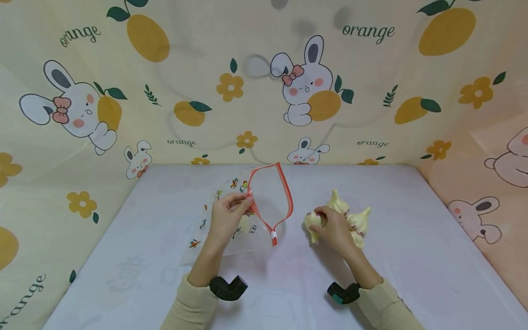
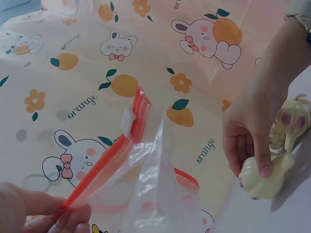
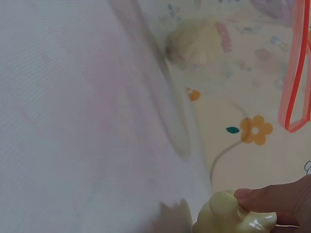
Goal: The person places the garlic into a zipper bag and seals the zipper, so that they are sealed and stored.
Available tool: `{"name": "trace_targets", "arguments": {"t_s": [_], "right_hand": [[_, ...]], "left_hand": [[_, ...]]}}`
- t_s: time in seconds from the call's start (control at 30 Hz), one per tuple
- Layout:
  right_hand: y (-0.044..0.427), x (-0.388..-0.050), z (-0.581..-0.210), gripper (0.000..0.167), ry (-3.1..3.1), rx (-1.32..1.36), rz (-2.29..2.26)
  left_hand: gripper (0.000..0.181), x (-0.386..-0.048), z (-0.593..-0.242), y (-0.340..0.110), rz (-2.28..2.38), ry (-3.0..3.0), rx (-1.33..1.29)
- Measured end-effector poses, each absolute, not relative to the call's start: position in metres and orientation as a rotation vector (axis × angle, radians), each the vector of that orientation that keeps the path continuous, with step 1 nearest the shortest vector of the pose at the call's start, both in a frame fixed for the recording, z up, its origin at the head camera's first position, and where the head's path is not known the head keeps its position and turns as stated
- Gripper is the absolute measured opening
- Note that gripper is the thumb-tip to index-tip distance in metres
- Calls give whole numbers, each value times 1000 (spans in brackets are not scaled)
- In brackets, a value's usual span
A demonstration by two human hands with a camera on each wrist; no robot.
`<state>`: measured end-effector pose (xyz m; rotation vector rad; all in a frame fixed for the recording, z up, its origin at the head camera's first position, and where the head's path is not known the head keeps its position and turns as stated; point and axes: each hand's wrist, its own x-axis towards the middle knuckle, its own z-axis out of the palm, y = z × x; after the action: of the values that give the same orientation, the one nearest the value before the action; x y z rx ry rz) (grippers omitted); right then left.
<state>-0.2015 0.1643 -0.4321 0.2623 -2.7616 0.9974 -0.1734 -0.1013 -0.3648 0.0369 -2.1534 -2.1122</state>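
Observation:
My left hand (image 1: pixel 227 217) pinches the red zip rim of a clear plastic zip bag (image 1: pixel 257 240) printed with small colourful pictures. The bag's mouth gapes toward the right, and a white slider (image 2: pixel 128 121) sits at one end of the rim. Seen through the plastic in the right wrist view is a blurred pale garlic bulb (image 3: pixel 194 44). My right hand (image 1: pixel 336 231) grips a garlic bulb (image 1: pixel 311 223) between thumb and fingers, low over the table. Right beside that hand, more garlic bulbs (image 1: pixel 360 221) lie bunched together, partly covered by it.
The table is covered with a white cloth (image 1: pixel 136 256). Behind it and at the sides hangs a cream sheet (image 1: pixel 255 27) patterned with rabbits and oranges. Each wrist wears a black camera (image 1: pixel 228 288).

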Motion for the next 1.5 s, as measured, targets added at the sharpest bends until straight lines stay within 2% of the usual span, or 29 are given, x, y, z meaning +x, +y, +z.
{"name": "trace_targets", "arguments": {"t_s": [1.5], "right_hand": [[146, -203, -378, 43, -2583, 287, 1249]], "left_hand": [[20, -173, -364, -100, -2147, -2120, 23]]}}
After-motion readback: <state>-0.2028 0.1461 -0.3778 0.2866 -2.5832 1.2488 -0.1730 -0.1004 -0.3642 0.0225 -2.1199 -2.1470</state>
